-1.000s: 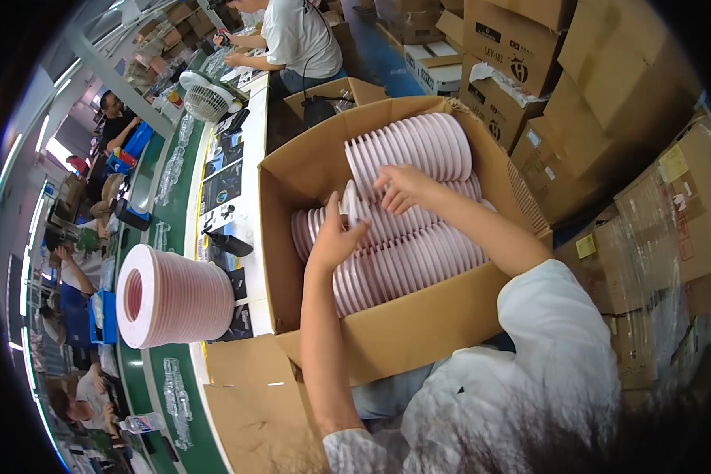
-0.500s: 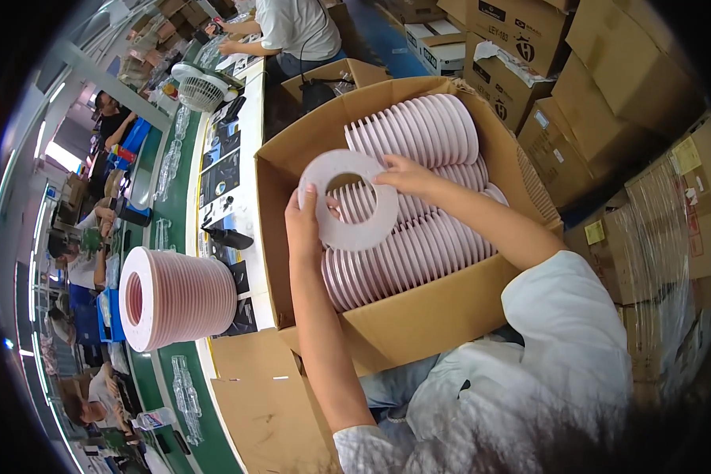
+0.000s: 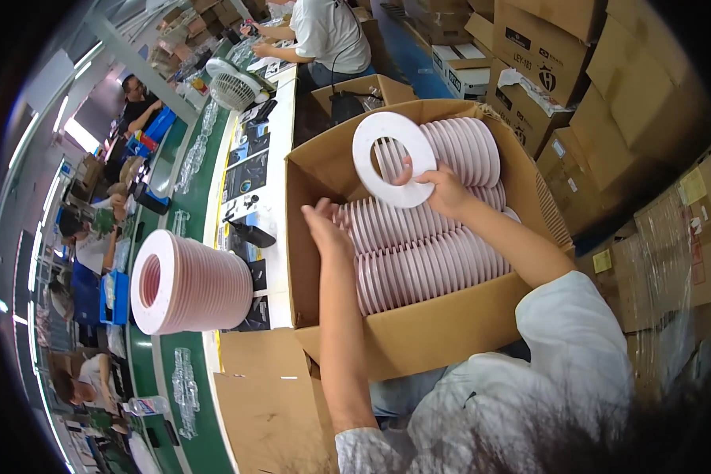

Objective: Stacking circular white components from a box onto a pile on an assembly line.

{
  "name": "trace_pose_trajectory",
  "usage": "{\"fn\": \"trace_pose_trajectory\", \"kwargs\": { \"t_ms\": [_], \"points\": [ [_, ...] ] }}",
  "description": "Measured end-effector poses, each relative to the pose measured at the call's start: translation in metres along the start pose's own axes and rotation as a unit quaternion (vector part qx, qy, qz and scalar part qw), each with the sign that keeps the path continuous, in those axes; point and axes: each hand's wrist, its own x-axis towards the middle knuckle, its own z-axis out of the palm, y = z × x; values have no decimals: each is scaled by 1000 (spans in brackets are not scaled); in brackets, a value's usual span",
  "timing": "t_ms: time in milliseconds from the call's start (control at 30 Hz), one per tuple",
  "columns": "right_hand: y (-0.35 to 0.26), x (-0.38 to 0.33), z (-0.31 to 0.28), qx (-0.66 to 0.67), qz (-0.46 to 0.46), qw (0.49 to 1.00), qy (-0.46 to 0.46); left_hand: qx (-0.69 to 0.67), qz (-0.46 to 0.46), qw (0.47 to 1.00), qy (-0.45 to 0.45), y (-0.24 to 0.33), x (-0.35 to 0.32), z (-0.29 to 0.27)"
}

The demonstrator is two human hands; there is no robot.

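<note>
A flat white ring (image 3: 369, 162) with a wide centre hole is in my right hand (image 3: 444, 189), gripped at its lower right edge with fingers through the hole. My left hand (image 3: 328, 225) is apart from the ring, fingers spread and holding nothing, over the left side of an open cardboard box (image 3: 434, 332). Inside the box, matching white rings (image 3: 426, 265) stand on edge in packed rows. A tall stack of pinkish-white rings (image 3: 201, 284) stands on the bench to my left.
Beside the box runs a white bench edge (image 3: 280, 174) with dark printed boxes (image 3: 245, 175) and a black bottle-like object (image 3: 253, 231). Beyond lies a green conveyor (image 3: 201, 387) with clear plastic parts. A white fan (image 3: 233, 88) stands farther up; cartons (image 3: 545, 47) pile up at right. Other people sit nearby.
My left hand has let go of the ring and moved away from it. My right hand has carried the ring up and to the right, tilting it. The whole view has shifted slightly.
</note>
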Motion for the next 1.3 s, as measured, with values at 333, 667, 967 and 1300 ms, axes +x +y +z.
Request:
{"fn": "trace_pose_trajectory", "kwargs": {
  "t_ms": [333, 667, 967, 1300],
  "points": [
    [-34, -27, 52, -647, -237, 705, -168, -147, 130, 968, 156, 34, -6, -23],
    [40, -69, -76, -693, 41, 533, -484, -140, 179, 974, 7, 17, -2, -3],
    [8, -51, -31, -691, -10, 583, -429, 47, 235, 966, -98, 17, 2, -17],
    [-61, 31, 54, -485, 63, 870, -60, 341, 227, 911, -51, 23, -34, 19]
  ]
}}
